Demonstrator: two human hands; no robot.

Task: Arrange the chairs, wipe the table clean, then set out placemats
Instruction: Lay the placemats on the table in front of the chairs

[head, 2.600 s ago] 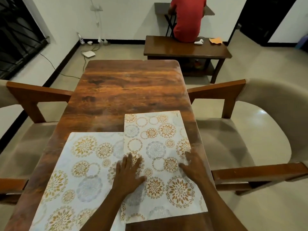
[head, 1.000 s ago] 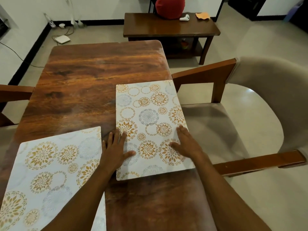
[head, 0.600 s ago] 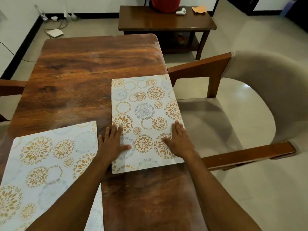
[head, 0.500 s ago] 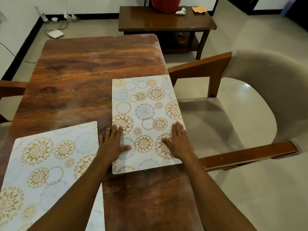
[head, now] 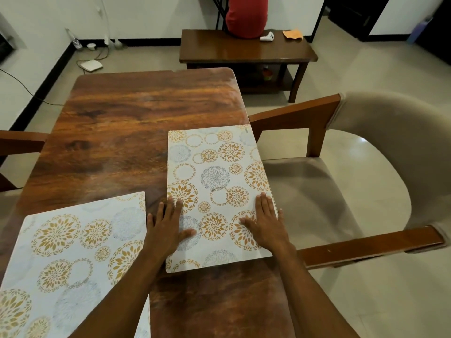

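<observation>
Head view: I see my left hand (head: pixel 168 228) and right hand (head: pixel 264 225) lying flat, fingers straight, on the near end of a patterned placemat (head: pixel 214 176). It lies along the right edge of the table (head: pixel 122 123) (beside the beige chair (head: pixel 390 154)). A second placemat (head: pixel 73 252) lies apart at near-left.

A low dark-brown wooden side table (head: pixel 244 51) stands at upper centre, a small white handheld device (head: pixel 267 37) on its top. Behind it sits a person in a red top (head: pixel 245 18). At upper left, a flat white box (head: pixel 91 65) with trailing cables (head: pixel 24 87) lies on the pale tiled floor (head: pixel 366 69).
</observation>
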